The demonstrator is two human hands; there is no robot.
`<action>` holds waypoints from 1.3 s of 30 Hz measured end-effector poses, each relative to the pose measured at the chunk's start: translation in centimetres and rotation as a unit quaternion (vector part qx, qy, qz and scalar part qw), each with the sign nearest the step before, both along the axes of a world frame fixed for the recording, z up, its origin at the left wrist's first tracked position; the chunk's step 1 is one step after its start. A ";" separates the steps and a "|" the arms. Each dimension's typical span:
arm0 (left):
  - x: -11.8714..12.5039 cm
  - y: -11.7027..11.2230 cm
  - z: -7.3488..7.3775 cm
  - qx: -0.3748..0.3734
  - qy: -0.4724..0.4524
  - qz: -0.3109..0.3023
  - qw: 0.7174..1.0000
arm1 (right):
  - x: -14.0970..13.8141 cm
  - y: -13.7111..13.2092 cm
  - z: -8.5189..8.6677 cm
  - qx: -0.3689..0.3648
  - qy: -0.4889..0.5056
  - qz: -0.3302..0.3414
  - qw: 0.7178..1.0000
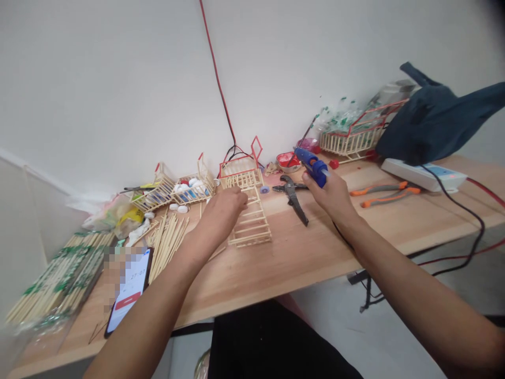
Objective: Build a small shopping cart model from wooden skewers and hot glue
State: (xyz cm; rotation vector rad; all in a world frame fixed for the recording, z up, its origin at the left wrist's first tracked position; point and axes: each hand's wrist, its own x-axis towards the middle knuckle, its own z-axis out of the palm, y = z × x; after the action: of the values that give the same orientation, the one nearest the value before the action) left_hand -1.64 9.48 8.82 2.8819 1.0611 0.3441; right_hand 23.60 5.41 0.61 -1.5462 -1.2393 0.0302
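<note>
My right hand point(333, 197) is wrapped around a blue glue gun point(313, 166), raised above the right part of the workbench with its nozzle to the upper left. Closed fingers of my left hand point(226, 213) are at the left side of a ladder-like frame of wooden sticks point(254, 218). Their tips are partly hidden, so I cannot tell whether they pinch the frame or a loose stick. Black-handled cutters point(292, 197) lie between the two hands. Behind the frame stands a stick basket with a red handle point(240, 167).
Further stick baskets point(193, 189) hold white and blue items. Loose sticks point(169, 239), a phone point(130, 292) and packaged sticks point(65, 276) lie left. To the right are orange-handled pliers point(384, 192), a white power strip point(426, 173), dark cloth point(437, 121) and a large basket point(351, 142).
</note>
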 end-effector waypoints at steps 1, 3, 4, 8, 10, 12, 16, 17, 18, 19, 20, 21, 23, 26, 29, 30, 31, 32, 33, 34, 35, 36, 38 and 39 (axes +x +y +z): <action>0.0 0.0 -0.1 0.002 0.000 0.000 1.000 | 0.0 0.0 -0.1 0.001 -0.004 0.000 1.000; -0.1 0.1 -0.2 0.010 0.000 -0.001 1.000 | 0.1 0.1 -0.2 0.004 -0.014 0.001 1.000; -0.1 0.1 -0.3 0.013 0.000 -0.001 1.000 | 0.2 0.1 -0.2 0.003 -0.018 0.001 1.000; -0.2 0.3 -0.5 0.015 0.004 -0.002 1.000 | 0.2 0.2 -0.3 -0.002 -0.025 -0.003 1.000; -0.1 0.3 -0.5 0.012 0.007 -0.001 1.000 | 0.2 0.2 -0.4 -0.003 -0.021 -0.002 1.000; -0.1 0.2 -0.5 0.010 0.009 0.001 1.000 | 0.2 0.3 -0.4 0.000 -0.015 0.001 1.000; 0.1 -0.1 -0.3 0.014 0.012 0.004 1.000 | 0.2 0.3 -0.4 0.002 -0.014 -0.001 1.000; 0.1 -0.2 -0.3 0.013 0.013 0.005 1.000 | 0.2 0.3 -0.4 0.001 -0.013 -0.002 1.000; 0.1 -0.2 -0.3 0.012 0.015 0.007 1.000 | 0.2 0.3 -0.4 0.000 -0.010 -0.001 1.000; 0.2 -0.2 -0.3 0.011 0.016 0.008 1.000 | 0.2 0.3 -0.4 0.000 -0.007 0.001 1.000; 0.2 -0.3 -0.3 0.010 0.018 0.009 1.000 | 0.2 0.3 -0.4 0.001 -0.002 0.004 1.000; 0.2 -0.3 -0.2 0.011 0.021 0.010 1.000 | 0.2 0.3 -0.4 0.002 0.002 0.008 1.000; 0.2 -0.4 -0.2 0.016 0.030 0.011 0.999 | 0.2 0.3 -0.4 0.004 0.009 0.013 1.000; 0.3 -0.5 -0.1 0.020 0.049 0.018 0.998 | 0.2 0.2 -0.5 0.004 0.010 0.012 1.000; 0.4 -0.6 0.1 0.027 0.072 0.027 0.997 | 0.3 0.2 -0.5 0.004 0.000 0.007 1.000; 0.4 -0.7 0.2 0.031 0.079 0.028 0.996 | 0.3 0.2 -0.5 0.005 -0.004 0.006 1.000; 0.5 -0.7 0.2 0.035 0.086 0.029 0.995 | 0.3 0.2 -0.5 0.006 -0.006 0.005 1.000; 0.5 -0.8 0.2 0.039 0.092 0.029 0.995 | 0.3 0.3 -0.5 0.008 -0.006 0.005 1.000; 0.5 -0.8 0.2 0.042 0.097 0.031 0.994 | 0.3 0.3 -0.6 0.009 -0.003 0.007 1.000; 0.6 -0.9 0.2 0.045 0.100 0.032 0.993 | 0.4 0.3 -0.6 0.010 0.001 0.008 1.000; 0.6 -0.9 0.2 0.047 0.104 0.034 0.993 | 0.4 0.4 -0.6 0.010 0.004 0.010 1.000; 0.6 -0.9 0.2 0.050 0.106 0.036 0.992 | 0.4 0.4 -0.6 0.010 0.005 0.010 1.000; 0.5 -0.9 0.1 0.054 0.108 0.037 0.992 | 0.4 0.3 -0.6 0.010 0.006 0.009 1.000; 0.5 -0.9 0.1 0.055 0.107 0.037 0.992 | 0.3 0.3 -0.5 0.011 0.006 0.010 1.000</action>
State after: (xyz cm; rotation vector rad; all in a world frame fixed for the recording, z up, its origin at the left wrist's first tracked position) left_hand -1.13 8.61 8.90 3.0382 1.2213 0.0998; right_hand 23.94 5.71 0.09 -1.5131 -1.2426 0.0387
